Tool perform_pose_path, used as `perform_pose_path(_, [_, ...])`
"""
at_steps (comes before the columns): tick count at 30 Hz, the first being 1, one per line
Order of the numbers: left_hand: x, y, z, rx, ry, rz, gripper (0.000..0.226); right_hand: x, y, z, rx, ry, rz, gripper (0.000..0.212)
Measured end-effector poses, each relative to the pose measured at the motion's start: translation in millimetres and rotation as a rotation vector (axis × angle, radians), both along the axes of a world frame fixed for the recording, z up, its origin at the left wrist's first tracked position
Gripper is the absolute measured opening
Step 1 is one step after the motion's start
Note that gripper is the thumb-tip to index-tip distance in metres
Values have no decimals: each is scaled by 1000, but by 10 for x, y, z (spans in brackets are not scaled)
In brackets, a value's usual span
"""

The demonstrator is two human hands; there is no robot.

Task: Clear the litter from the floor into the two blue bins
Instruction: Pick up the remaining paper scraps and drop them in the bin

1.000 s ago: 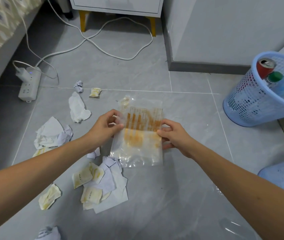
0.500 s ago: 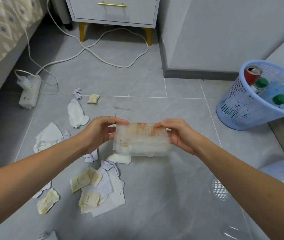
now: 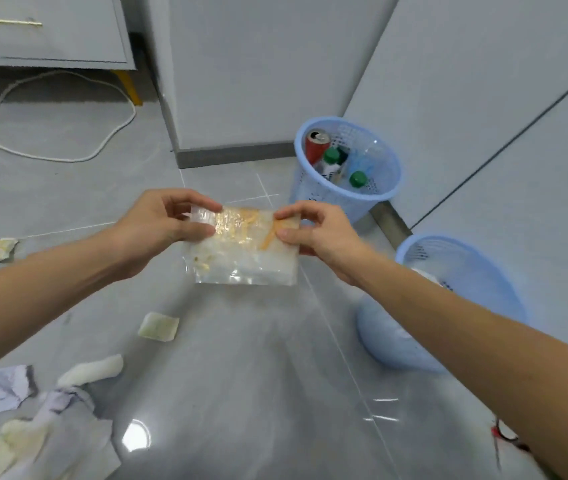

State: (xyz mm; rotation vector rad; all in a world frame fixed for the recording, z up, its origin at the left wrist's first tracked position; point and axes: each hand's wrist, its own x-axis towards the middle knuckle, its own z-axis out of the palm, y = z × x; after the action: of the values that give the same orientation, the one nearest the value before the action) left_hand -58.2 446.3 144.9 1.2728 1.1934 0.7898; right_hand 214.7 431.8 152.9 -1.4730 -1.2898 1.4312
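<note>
A clear plastic bag [image 3: 241, 247] with orange print hangs folded above the floor. My left hand [image 3: 157, 226] pinches its left top corner and my right hand [image 3: 317, 233] pinches its right top corner. The far blue bin [image 3: 344, 168] stands just beyond my right hand and holds a red can and green-capped bottles. The near blue bin [image 3: 448, 303] sits under my right forearm, with something white inside. Crumpled paper and tissue litter [image 3: 50, 410] lies at the lower left, with a yellowish wrapper [image 3: 158, 326] and another wrapper [image 3: 0, 250] on the tiles.
A white cable [image 3: 67, 157] loops across the floor at the upper left, below a grey drawer unit [image 3: 43, 29] on yellow legs. Grey cabinet fronts [image 3: 483, 98] close off the right side behind the bins. A small red item [image 3: 504, 434] lies at the lower right.
The view has swung right toward the bins, and both hands have carried the plastic bag that way. The bag, flat a second ago, is folded over and held higher.
</note>
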Motion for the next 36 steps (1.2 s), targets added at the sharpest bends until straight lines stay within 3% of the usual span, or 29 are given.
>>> perform_pose_path(7, [2005, 201, 481, 96, 21, -310, 30, 1801, -616, 561, 79, -164, -278, 29])
perform_pose_path(10, [2750, 59, 504, 213, 104, -464, 26, 2400, -960, 664, 43, -323, -317, 28])
perform_pose_path(15, [3584, -146, 292, 521, 512, -763, 32, 2898, -1290, 429, -92, -690, -130, 37])
perform_pose_path(19, [3847, -302, 189, 940, 941, -923, 53, 2947, -1322, 31, -31, -1039, 52, 45])
perform_pose_path(21, [3915, -335, 122, 1059, 1054, -998, 69, 2924, -1312, -103, 30, -1173, 108, 56])
perform_pose_path(24, [3961, -328, 0, 988, 1129, -1104, 92, 2889, -1270, -245, 49, -1316, 165, 78])
perform_pose_path(28, [4040, -316, -126, 974, 1295, -1199, 105, 2879, -1174, -376, -10, -1425, 246, 87])
perform_pose_path(36, [4300, -356, -536, 910, 1459, -1409, 99, 2779, -978, -721, -173, -1440, 425, 93])
